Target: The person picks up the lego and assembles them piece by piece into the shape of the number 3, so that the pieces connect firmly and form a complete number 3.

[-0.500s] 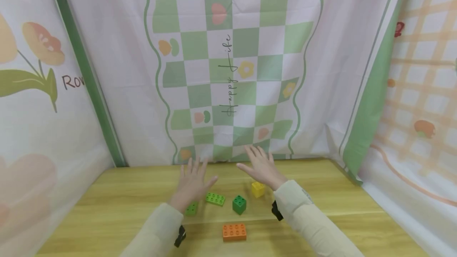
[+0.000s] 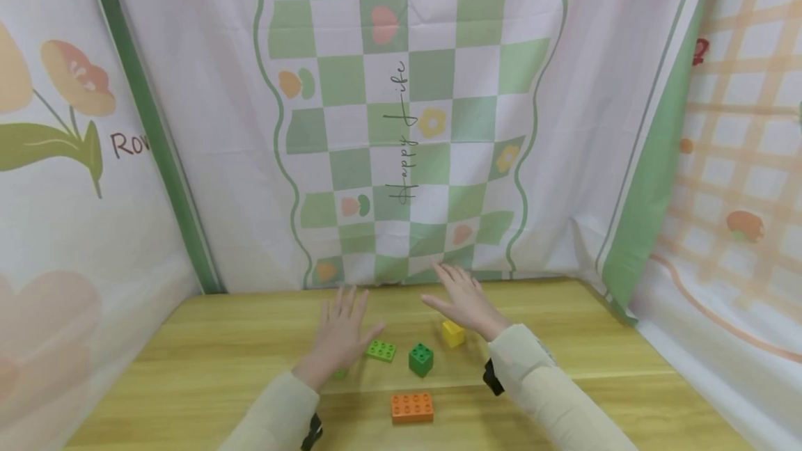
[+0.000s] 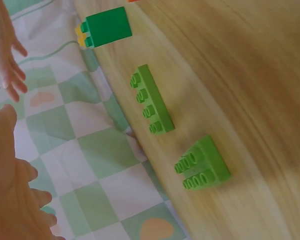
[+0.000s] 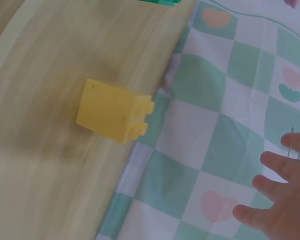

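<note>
My left hand (image 2: 339, 335) is held above the table with its fingers spread, empty. It overlaps a light green brick (image 3: 205, 165) in the head view, leaving only a sliver of it showing. Close to its thumb lies a flat light green brick (image 2: 381, 351). My right hand (image 2: 468, 303) hovers at the other side, fingers extended and nothing held. Below its wrist stands a yellow brick (image 2: 453, 333), seen whole in the right wrist view (image 4: 110, 111). Between the hands sit a dark green brick (image 2: 421, 360) and, nearer me, an orange brick (image 2: 411, 408) with studs up.
The bricks share a wooden table (image 2: 207, 367). A patterned curtain (image 2: 432, 159) hangs along its back edge, with more printed cloth (image 2: 739, 284) on the right and on the left (image 2: 50, 228). Black straps (image 2: 493, 376) circle the wrists.
Both hands have shifted slightly down in the head view and a little to the right. The left hand now covers more of the light green brick beneath it. The bricks have stayed put.
</note>
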A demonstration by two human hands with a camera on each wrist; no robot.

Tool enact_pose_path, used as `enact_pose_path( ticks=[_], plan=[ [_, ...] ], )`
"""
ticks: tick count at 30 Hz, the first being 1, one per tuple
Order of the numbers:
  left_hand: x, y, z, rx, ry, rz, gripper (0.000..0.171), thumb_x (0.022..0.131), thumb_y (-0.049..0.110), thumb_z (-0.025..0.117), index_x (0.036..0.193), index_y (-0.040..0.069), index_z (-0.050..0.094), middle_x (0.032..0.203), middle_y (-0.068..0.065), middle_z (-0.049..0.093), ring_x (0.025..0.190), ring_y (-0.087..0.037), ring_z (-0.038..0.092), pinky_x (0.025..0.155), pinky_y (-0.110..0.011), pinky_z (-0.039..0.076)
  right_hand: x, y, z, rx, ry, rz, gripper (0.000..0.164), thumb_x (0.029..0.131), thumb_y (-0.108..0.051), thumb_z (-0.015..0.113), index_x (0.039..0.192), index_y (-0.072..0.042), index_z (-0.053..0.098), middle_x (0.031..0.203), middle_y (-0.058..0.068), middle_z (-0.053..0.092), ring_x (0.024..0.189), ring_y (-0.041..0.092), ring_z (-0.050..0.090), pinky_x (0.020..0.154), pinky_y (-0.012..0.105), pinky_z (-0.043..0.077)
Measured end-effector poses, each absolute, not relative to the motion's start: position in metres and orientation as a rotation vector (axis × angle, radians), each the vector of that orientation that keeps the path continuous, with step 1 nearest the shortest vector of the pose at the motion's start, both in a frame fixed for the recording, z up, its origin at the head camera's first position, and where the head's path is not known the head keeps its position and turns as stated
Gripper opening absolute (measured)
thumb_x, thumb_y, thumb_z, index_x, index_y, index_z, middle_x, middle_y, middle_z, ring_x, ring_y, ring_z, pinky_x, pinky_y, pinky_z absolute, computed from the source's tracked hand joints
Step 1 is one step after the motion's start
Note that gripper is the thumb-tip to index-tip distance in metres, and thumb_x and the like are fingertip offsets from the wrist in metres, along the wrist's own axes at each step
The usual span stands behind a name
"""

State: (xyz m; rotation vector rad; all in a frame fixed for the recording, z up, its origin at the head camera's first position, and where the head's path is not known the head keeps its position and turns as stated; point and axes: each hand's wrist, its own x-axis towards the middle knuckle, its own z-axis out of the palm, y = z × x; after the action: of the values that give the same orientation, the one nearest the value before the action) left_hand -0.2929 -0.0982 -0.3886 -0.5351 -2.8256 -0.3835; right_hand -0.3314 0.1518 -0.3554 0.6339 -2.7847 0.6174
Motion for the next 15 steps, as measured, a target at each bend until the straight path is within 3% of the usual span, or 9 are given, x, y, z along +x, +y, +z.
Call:
enact_pose_path(
  ticks=[8,15],
  plan=[
    [-0.287,-0.099,-0.393,-0.614,-2.775,-0.409,0.072,0.094,0.051,0.038,0.143,0.000,0.023,0.147,-0.023,0.015,0.134,-0.041,0.008,0.105,-0.055,0.009,-0.330,0.157,-0.363,0.647,-2.764,0.704,0.075,0.090,-0.049,0.050,0.145,-0.006,0.022,0.143,0.022,0.029,0.130,0.040,0.022,0.102,0.060,0.016],
    [-0.282,-0.099,-0.399,-0.681,-2.717,-0.369,0.070,0.094,0.046,0.043,0.142,-0.002,0.025,0.145,-0.024,0.023,0.133,-0.040,0.017,0.106,-0.054,0.012,-0.329,0.162,-0.371,0.639,-2.775,0.793,0.081,0.088,-0.058,0.047,0.146,-0.008,0.022,0.146,0.018,0.026,0.131,0.039,0.022,0.103,0.058,0.018]
  ],
)
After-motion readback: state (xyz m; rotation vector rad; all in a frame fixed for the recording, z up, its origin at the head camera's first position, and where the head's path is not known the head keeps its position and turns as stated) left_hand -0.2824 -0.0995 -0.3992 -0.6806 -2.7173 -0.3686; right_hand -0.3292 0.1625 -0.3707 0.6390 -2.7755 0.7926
